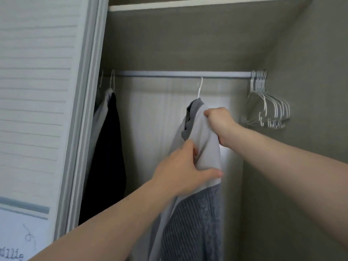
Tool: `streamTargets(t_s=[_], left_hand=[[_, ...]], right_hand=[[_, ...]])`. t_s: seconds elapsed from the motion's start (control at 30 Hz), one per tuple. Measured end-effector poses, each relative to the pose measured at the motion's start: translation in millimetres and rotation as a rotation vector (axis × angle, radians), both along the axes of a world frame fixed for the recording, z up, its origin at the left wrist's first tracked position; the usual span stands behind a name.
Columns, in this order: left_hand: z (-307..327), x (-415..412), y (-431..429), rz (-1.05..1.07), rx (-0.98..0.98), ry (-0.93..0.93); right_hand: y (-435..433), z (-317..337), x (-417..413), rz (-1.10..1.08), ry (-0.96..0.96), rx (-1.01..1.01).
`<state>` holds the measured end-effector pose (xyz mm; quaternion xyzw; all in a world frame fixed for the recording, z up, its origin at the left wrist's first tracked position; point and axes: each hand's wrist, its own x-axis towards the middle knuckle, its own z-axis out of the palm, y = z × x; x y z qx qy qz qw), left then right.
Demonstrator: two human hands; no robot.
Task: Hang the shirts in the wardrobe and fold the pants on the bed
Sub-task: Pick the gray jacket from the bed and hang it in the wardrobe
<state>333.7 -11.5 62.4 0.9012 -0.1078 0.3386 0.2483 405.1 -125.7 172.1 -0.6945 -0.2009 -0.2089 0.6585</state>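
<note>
While the wardrobe fills the frame, the grey shirt hangs at centre on a white hanger whose hook sits just under the rail, seemingly raised for hooking on. Both arms reach forward: the right hand clutches its shoulder, the left hand, lower, bunches fabric to steady it.

The rail is bare on both sides of the grey shirt under its middle; dark garments block the rail's left end, bunched empty hangers its right end, the louvred door beyond its left end
</note>
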Motion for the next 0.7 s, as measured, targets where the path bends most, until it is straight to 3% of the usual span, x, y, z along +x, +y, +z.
streamTargets(t_s=[0.3, 0.43, 0.7], left_hand=[[37, 84, -4, 0.219, 0.185, -0.192], [59, 116, 6, 0.26, 0.238, -0.195], [76, 153, 32, 0.353, 0.296, -0.155]], right_hand=[[24, 63, 82, 0.148, -0.02, 0.186], [33, 85, 117, 0.123, -0.095, 0.167], [50, 97, 176, 0.156, -0.072, 0.14]])
